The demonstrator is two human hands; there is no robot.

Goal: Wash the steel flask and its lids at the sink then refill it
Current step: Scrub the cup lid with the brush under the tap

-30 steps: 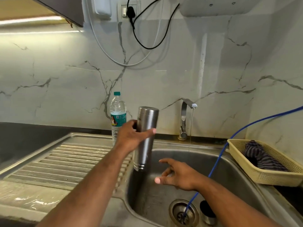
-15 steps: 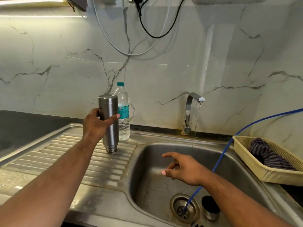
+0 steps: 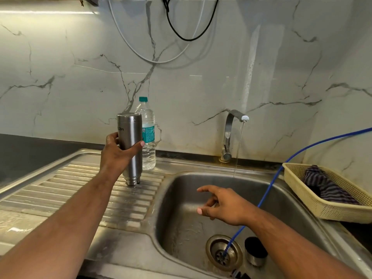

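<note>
Head view. The steel flask (image 3: pixel 129 148) stands inverted, mouth down on the ribbed drainboard (image 3: pixel 60 190), just in front of a plastic water bottle (image 3: pixel 148 137). The left hand (image 3: pixel 116 156) grips the flask's body, thumb and fingers wrapped round it. The right hand (image 3: pixel 223 206) hovers over the sink basin (image 3: pixel 175 198), fingers loosely spread, holding nothing. The tap (image 3: pixel 229 133) runs a thin stream into the basin. A steel lid (image 3: pixel 255 252) stands on the basin floor beside the drain (image 3: pixel 213 244), where a blue hose (image 3: pixel 269 188) ends. A woven basket (image 3: pixel 322 208) at right holds a striped cloth (image 3: pixel 326 188).
</note>
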